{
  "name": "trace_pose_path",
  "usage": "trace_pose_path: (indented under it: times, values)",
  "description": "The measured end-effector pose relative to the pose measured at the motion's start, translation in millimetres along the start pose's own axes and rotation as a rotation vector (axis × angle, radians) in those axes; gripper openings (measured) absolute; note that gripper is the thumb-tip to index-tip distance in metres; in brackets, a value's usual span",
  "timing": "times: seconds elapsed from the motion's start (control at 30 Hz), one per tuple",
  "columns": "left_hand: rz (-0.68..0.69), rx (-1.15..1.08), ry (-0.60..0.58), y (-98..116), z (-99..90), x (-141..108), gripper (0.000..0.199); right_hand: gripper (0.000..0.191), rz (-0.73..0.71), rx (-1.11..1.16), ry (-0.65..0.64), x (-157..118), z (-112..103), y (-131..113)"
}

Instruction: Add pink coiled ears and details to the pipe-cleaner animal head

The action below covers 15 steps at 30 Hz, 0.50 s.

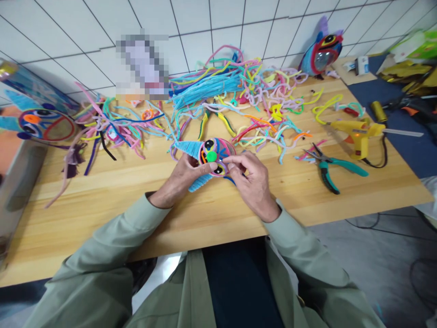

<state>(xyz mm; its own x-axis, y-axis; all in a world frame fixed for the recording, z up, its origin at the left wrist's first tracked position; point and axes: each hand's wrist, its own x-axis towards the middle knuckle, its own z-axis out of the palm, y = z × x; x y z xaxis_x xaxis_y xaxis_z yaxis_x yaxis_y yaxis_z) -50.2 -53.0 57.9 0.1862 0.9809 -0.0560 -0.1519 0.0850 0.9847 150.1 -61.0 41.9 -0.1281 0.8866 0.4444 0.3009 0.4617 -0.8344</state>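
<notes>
The left hand (195, 171) and right hand (251, 175) pinch a blue-eared craft face (211, 156) above the wooden bench (208, 216). Pipe cleaners (211, 84) heap at twelve o'clock, before a white-tiled wall (194, 20).

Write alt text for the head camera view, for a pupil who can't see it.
A left hand holds a colourful fuzzy craft face with pointed blue ears and a green nose while the right hand touches its front, over a wooden table. Behind lie tangled pipe cleaners; at right are teal-and-black pliers and a yellow glue gun.
</notes>
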Motion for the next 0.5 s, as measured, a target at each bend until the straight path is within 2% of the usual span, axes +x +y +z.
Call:
trace_pose_path:
  times: [0.5]
  values:
    - [0.008, -0.009, 0.005, -2.0, -0.6, 0.5, 0.060, 0.033, -0.057, -0.009, -0.009, -0.2, 1.4, 3.9]
